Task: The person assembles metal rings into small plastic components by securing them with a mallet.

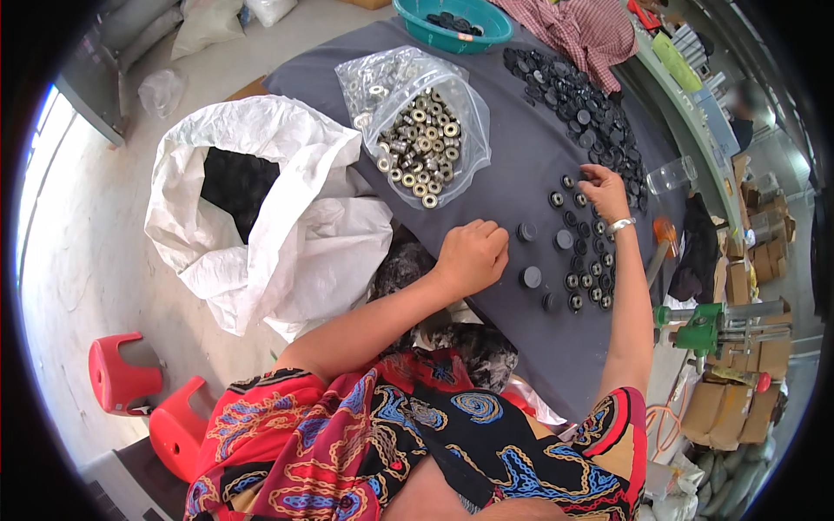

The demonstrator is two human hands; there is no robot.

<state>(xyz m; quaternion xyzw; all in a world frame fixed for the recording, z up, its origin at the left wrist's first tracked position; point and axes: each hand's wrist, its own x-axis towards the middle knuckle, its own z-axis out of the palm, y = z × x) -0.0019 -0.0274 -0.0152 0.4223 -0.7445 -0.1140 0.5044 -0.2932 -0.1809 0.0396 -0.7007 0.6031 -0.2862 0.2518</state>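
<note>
My left hand (473,256) is closed in a loose fist over the grey-covered table, left of the black caps. Whatever its curled fingers hold, if anything, is hidden. Farther off and to the right, my right hand (605,191) has its thumb and fingers pinched together beside a bearing set in a black cap (580,200). I cannot make out what is between those fingertips. Rows of black round caps, many with metal bearings (575,302) in them, lie between and below my hands. A few caps (531,277) without a visible bearing sit on the left side of the rows.
A clear plastic bag of metal bearings (426,143) lies open left of my hands. Loose black caps (573,100) are heaped at the far right, near a teal basin (453,35) and a clear cup (671,175). A white sack (304,252) stands left, and a green press (699,330) right.
</note>
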